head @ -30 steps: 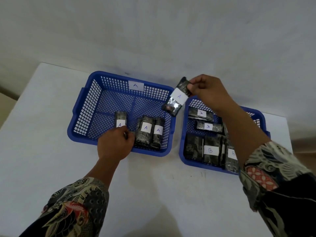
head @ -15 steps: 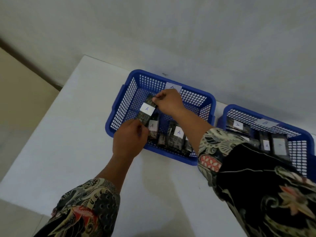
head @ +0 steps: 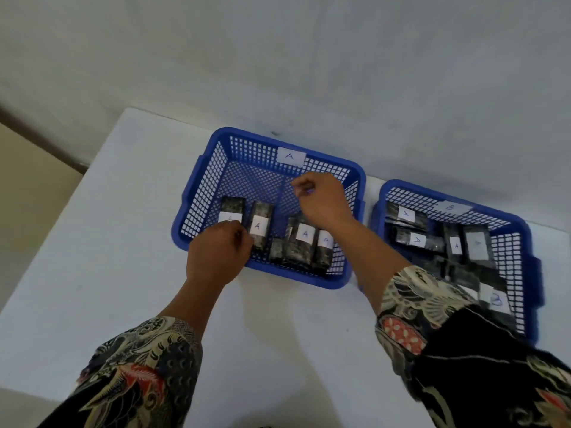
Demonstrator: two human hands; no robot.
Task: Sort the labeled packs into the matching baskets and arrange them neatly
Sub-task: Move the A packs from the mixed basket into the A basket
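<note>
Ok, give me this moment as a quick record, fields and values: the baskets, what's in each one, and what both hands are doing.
surface: white table
left basket: blue, tagged A
packs in left basket: five dark packs; four labels read A, the fifth is hidden
right basket: blue, tagged B
packs in right basket: several, some labeled A, one B
left hand: fingers on the leftmost pack
right hand: over the left basket, holding no pack
</note>
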